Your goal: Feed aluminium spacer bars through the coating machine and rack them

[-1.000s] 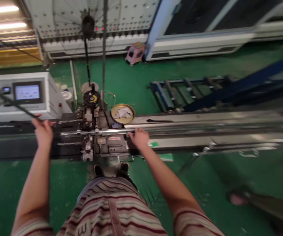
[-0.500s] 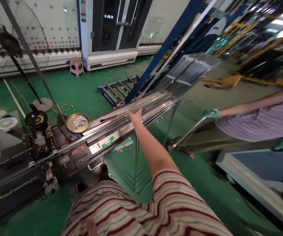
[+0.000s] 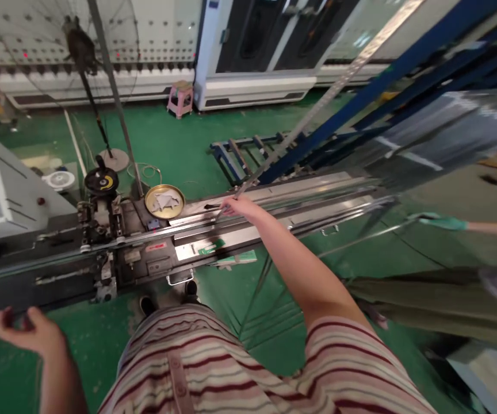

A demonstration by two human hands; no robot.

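My right hand (image 3: 236, 206) reaches over the metal bench (image 3: 270, 192), its fingers curled together. A dark slender tool (image 3: 212, 206) lies right at the fingertips, and a short thin grey piece shows just below them. What the fingers hold, if anything, is hidden. My left hand (image 3: 30, 332) hovers at the lower left, off the bench's front edge, with fingers loosely bent, apart and holding nothing. Along the bench a long thin metal spacer strip (image 3: 188, 229) runs through the roller mechanism (image 3: 102, 230). Behind it a round gold tray (image 3: 165, 201) carries pale scraps.
A co-worker's green-gloved hand (image 3: 440, 221) holds a long thin strip at the right. A slanted perforated metal bar (image 3: 317, 109) and a blue beam rise behind the bench. A pole fan (image 3: 80, 49) and pink stool (image 3: 180, 99) stand farther back. A grey monitor box (image 3: 11, 184) sits left.
The view has swung, so the bench sits further right. My right hand has gone from outstretched fingers to curled ones by the dark tool. My left hand has come into view.
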